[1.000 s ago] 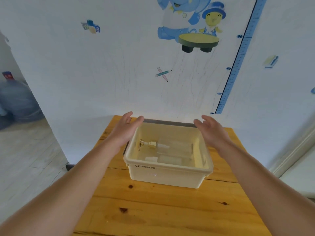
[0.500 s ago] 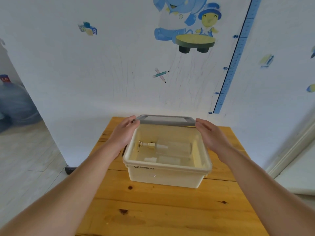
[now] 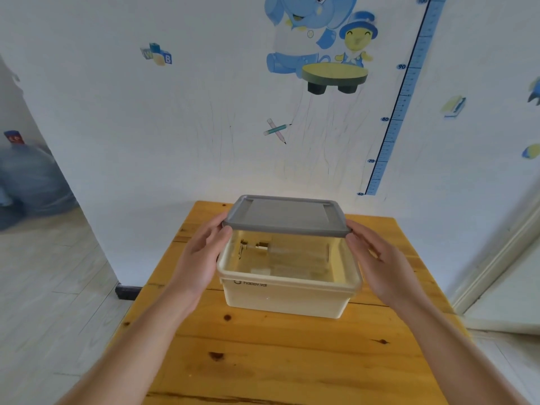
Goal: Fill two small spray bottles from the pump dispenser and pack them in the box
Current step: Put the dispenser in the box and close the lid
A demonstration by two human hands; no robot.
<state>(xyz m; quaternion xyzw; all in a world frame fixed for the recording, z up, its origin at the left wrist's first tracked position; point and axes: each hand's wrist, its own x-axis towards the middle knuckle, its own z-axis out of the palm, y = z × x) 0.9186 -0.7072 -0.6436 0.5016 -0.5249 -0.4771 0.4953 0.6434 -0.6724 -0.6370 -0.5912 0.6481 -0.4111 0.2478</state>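
– Fingers (image 3: 218, 227)?
– Left hand (image 3: 201, 258), right hand (image 3: 380, 258) grip the ends of grey lid (image 3: 286, 214), tilted over box (image 3: 286, 299).
– Bottles?
– Spray bottle (image 3: 280, 270) and pump dispenser (image 3: 263, 246) lie inside the box, on table (image 3: 277, 361).

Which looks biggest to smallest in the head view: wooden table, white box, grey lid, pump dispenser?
1. wooden table, largest by far.
2. white box and grey lid: about alike; the lid is held up nearer the camera, so unranked.
3. pump dispenser, inside the box, smallest.
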